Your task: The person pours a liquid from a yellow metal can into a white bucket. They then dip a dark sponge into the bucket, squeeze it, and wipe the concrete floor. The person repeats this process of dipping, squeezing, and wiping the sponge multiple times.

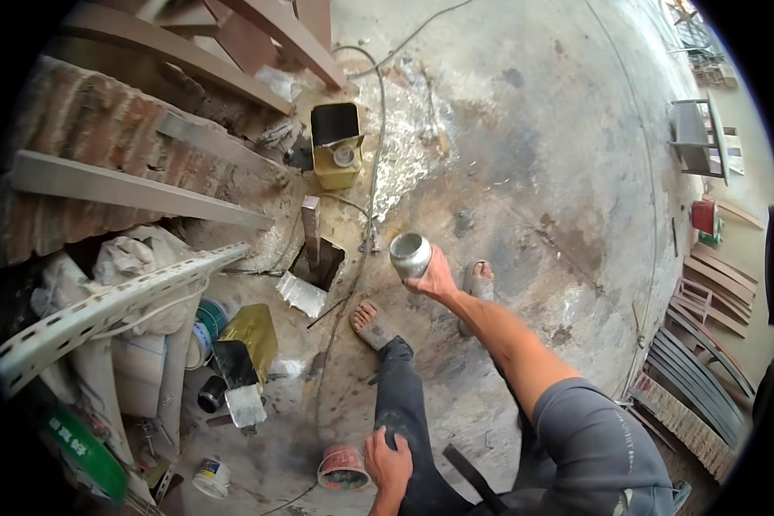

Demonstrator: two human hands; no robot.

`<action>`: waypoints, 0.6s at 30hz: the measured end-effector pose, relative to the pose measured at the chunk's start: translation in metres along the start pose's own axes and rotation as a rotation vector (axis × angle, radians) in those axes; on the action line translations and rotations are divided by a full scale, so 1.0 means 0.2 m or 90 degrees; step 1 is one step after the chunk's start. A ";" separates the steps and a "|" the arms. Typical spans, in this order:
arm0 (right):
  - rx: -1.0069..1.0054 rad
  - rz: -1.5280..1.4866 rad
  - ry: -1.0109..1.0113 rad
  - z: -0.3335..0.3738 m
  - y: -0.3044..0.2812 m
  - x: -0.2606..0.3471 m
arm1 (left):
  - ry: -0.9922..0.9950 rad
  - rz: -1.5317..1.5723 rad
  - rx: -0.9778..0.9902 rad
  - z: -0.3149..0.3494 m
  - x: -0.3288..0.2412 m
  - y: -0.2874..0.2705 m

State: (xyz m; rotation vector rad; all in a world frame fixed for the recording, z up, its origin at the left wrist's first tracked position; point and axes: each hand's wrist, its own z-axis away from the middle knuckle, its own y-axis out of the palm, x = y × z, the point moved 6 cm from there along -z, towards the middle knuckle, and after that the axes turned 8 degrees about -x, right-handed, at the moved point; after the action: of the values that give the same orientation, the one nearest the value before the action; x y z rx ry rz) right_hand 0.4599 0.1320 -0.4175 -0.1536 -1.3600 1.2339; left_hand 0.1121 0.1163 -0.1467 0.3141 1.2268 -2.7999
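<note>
My right hand [437, 277] is closed around a silver metal cup [410, 253], held out above the floor in front of me. The cup's round mouth faces up toward me, and its inside looks grey. My left hand [389, 462] lies on my left thigh with its fingers stretched out, holding nothing. Beside that hand stands a reddish bucket [342, 469] with stained contents. Beyond the cup, to the left, sits a yellow square tin [337, 168] with its top cut open. Nearer is another cut-open tin [303, 294] with a brown stick [312, 228] upright in it.
A dark hose [378, 129] runs along the floor past the tins. On the left are a perforated metal bar [112, 301], a brick stack [103, 138], a gold tin [256, 335] and a small white tub [211, 477]. Curved strips [692, 378] lie far right.
</note>
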 end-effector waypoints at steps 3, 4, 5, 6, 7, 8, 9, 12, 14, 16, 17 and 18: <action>-0.045 -0.063 -0.042 -0.22 0.19 -0.04 | 0.017 0.046 -0.064 0.02 0.00 -0.01; -0.057 -0.072 -0.066 -0.27 0.23 -0.04 | 0.012 0.052 -0.064 0.01 -0.01 -0.02; -0.070 -0.092 -0.099 -0.34 0.23 -0.08 | 0.009 0.059 -0.061 0.01 -0.03 -0.02; -0.087 -0.112 -0.134 -0.42 0.22 -0.10 | 0.009 0.069 -0.060 -0.01 -0.07 -0.03; -0.111 -0.110 -0.090 -0.45 0.22 -0.14 | 0.018 0.073 -0.060 -0.02 -0.09 -0.02; -0.123 -0.111 -0.053 -0.45 0.26 -0.15 | 0.015 0.079 -0.067 -0.01 -0.10 -0.03; -0.104 -0.183 -0.011 -0.42 0.30 -0.15 | 0.016 0.083 -0.072 0.00 -0.10 -0.03; -0.100 -0.116 -0.023 -0.33 0.32 -0.24 | -0.006 0.078 -0.062 -0.01 -0.12 -0.04; -0.038 -0.186 0.022 -0.25 0.35 -0.35 | -0.013 0.073 -0.059 0.01 -0.11 -0.02; 0.116 -0.112 0.173 -0.12 0.34 -0.42 | -0.019 0.066 -0.065 0.01 -0.10 0.01; 0.106 -0.118 0.146 -0.06 0.30 -0.43 | -0.012 0.065 -0.060 0.02 -0.09 0.03; 0.093 -0.127 0.117 -0.02 0.26 -0.43 | -0.002 0.064 -0.058 0.01 -0.10 0.03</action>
State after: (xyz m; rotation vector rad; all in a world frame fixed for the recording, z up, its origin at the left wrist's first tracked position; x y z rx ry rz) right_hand 0.4559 0.0930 -0.5098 -0.0270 -1.0957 1.1184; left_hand 0.1328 0.1101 -0.1446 0.3543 1.2959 -2.6504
